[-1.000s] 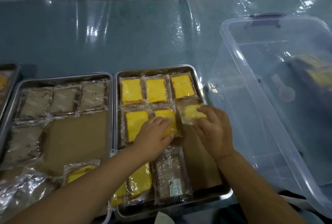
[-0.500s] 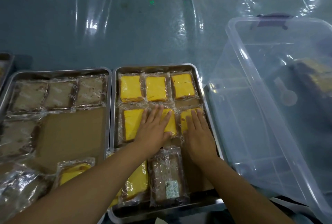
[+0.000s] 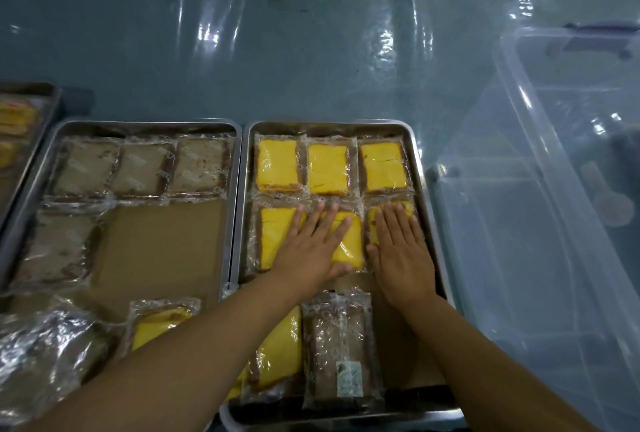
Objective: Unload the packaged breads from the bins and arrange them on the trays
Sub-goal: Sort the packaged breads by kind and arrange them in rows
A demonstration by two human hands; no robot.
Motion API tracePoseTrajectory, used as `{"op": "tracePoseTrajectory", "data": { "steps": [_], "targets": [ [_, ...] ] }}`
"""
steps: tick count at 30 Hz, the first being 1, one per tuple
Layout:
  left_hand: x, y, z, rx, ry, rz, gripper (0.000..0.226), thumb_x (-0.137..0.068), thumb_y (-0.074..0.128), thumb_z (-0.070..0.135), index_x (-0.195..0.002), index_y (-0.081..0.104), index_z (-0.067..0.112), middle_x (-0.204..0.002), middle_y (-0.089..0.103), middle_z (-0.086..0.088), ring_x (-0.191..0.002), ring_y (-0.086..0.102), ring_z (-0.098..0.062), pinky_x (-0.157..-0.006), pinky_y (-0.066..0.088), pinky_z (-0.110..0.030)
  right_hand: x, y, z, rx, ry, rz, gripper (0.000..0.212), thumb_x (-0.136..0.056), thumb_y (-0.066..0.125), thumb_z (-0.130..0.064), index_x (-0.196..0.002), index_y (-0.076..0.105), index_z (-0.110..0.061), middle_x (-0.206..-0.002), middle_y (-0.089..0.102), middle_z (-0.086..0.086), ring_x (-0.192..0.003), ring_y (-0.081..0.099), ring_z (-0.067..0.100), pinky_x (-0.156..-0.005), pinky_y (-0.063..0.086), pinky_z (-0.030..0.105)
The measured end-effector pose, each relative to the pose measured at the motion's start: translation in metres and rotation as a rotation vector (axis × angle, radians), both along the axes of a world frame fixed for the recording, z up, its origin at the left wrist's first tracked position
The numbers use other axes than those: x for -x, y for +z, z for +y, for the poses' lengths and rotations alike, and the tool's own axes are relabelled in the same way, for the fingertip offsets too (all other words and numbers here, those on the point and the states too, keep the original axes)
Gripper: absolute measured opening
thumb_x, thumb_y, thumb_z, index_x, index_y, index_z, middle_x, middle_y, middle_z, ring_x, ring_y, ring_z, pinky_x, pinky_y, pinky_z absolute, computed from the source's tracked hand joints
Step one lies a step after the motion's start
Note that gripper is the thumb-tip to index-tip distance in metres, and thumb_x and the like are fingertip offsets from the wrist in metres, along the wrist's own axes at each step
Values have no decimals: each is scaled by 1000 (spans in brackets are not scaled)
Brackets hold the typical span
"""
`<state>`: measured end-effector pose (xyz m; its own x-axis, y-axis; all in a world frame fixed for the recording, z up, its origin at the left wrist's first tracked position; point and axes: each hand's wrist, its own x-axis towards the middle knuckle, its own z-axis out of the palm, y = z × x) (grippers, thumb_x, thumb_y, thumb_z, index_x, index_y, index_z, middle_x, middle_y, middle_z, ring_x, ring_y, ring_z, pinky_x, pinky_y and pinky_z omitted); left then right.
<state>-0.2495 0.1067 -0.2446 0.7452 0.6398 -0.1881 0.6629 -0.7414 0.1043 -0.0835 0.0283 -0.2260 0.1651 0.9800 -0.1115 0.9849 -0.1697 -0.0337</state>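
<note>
A steel tray (image 3: pixel 431 223) in the middle holds wrapped yellow breads: three in the back row (image 3: pixel 327 170) and three in the second row. My left hand (image 3: pixel 311 244) lies flat with straight fingers on the second row's left and middle packs (image 3: pixel 349 244). My right hand (image 3: pixel 401 251) presses flat on the row's right pack (image 3: pixel 375 220), mostly hiding it. Nearer me in this tray lie a yellow pack (image 3: pixel 280 355) and a brown pack (image 3: pixel 341 352). A second tray (image 3: pixel 145 126) to the left holds several brown breads (image 3: pixel 142 170).
A clear plastic bin (image 3: pixel 554 189) stands right of the middle tray, tilted, its contents dim. Another tray edge (image 3: pixel 41 113) shows at far left with yellowish breads. Loose wrapped packs (image 3: pixel 48 352) pile at the near left. Clear plastic sheeting covers the blue table (image 3: pixel 277 50).
My right hand laid the yellow pack it was pinching into the second row's right slot and flattened over it. My left hand spread flat on the middle packs. Both stayed pressing since.
</note>
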Motion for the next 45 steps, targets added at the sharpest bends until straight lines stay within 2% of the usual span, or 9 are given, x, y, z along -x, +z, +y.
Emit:
{"op": "tracePoseTrajectory", "data": {
  "steps": [7, 11, 15, 18, 24, 32, 36, 40, 45],
  "targets": [
    [0, -4, 0, -7, 6, -3, 78, -82, 3, 69, -140, -27, 27, -152, -26, -6, -138, -30, -26, -108, -25, -48, -1, -2, 0, 33, 13, 1, 66, -93, 1, -43, -148, 12, -7, -157, 9, 12, -145, 0, 26, -119, -2, 39],
    [1, 4, 2, 39, 1, -21, 76, -90, 19, 64, -139, -26, 26, -153, -26, -7, -137, -31, -24, -106, -28, -46, 1, 7, 0, 33, 12, 50, 71, -90, -3, -46, -149, 12, -8, -158, 8, 11, -146, -3, 23, -118, -7, 36],
    [23, 29, 3, -59, 72, -142, 68, -94, 33, 53, -149, 12, 20, -158, 9, -6, -145, -3, -21, -111, -20, -44, 21, 30, 0, -174, -32, 120, 50, -94, 38, -29, -136, 45, -2, -148, 35, 20, -141, 25, 32, -115, 19, 47],
    [56, 50, 6, -35, 176, -233, 61, -92, 46, 45, -145, 30, 21, -152, 30, -3, -143, 13, -21, -113, -13, -40, 46, 43, 1, -268, -39, 181, 53, -83, 65, -12, -133, 47, -6, -145, 39, 19, -134, 37, 35, -108, 28, 45],
    [150, 62, 7, 60, 259, -349, 52, -88, 56, 34, -138, 44, 21, -142, 44, 2, -135, 28, -16, -113, 4, -37, 114, 55, 10, -281, 116, 236, 51, -76, 70, -3, -125, 55, -2, -130, 53, 21, -117, 53, 38, -93, 48, 49],
    [304, 63, 9, 47, 446, -312, 53, -80, 67, 34, -131, 52, 24, -129, 55, 2, -123, 43, -22, -102, 29, -37, 257, 61, 26, -161, 311, 317, 40, -73, 66, 6, -112, 62, 2, -121, 58, 20, -103, 60, 35, -83, 53, 39],
    [377, 56, 7, 129, 640, -388, 36, -77, 72, 26, -111, 63, 20, -106, 61, -2, -96, 59, -23, -79, 47, -33, 323, 46, 27, -25, 351, 395, 32, -82, 55, -4, -114, 63, -4, -110, 62, 14, -100, 58, 32, -84, 49, 36],
    [420, 48, 6, 327, 635, -449, 16, -82, 68, 24, -94, 58, 25, -90, 61, 6, -78, 60, -12, -62, 43, -26, 364, 30, 28, 76, 272, 329, 30, -90, 52, -17, -117, 63, -13, -112, 59, 8, -107, 51, 27, -90, 39, 31],
    [422, 45, -1, 531, 593, -429, 38, -78, 69, 35, -113, 54, 32, -85, 63, 14, -76, 57, 0, -67, 48, -24, 384, 28, 33, 261, 176, 249, 31, -87, 57, -37, -114, 62, -21, -110, 51, 1, -108, 42, 20, -92, 34, 30]
  ]
}}
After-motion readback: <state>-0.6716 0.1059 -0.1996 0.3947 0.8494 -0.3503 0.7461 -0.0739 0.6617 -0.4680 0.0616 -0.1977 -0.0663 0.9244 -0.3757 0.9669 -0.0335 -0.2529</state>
